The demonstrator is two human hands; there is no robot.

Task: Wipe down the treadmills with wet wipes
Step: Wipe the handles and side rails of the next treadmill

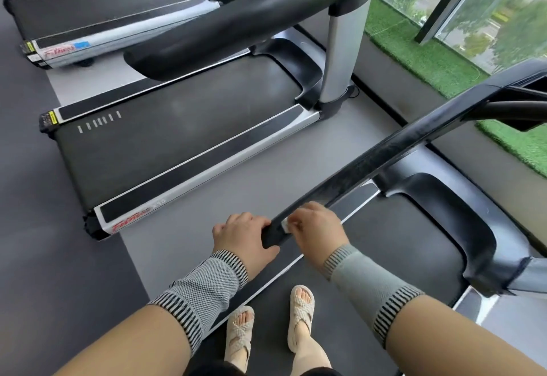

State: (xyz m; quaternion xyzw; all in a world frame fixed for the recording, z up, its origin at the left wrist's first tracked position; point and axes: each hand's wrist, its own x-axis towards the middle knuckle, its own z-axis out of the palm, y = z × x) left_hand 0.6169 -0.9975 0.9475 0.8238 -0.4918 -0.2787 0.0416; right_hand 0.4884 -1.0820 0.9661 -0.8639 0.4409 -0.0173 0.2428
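Standing: I am on the belt of the near treadmill (414, 245), facing its black handrail (370, 162), so the rail end sits within easy reach.
Left hand: my left hand (245, 238) curls over the rail's near end, bare; I judge it braces the rail against the rubbing.
Right hand: my right hand (318, 227) wraps the rail just beyond, fingers bent round a white wet wipe (285, 224), pressing it on.
Wipe: mostly hidden under the fingers, a corner showing.
Rail beyond: looks dusty, so probably unwiped.
Neighbours: two more treadmills (177, 139) lie to my left.
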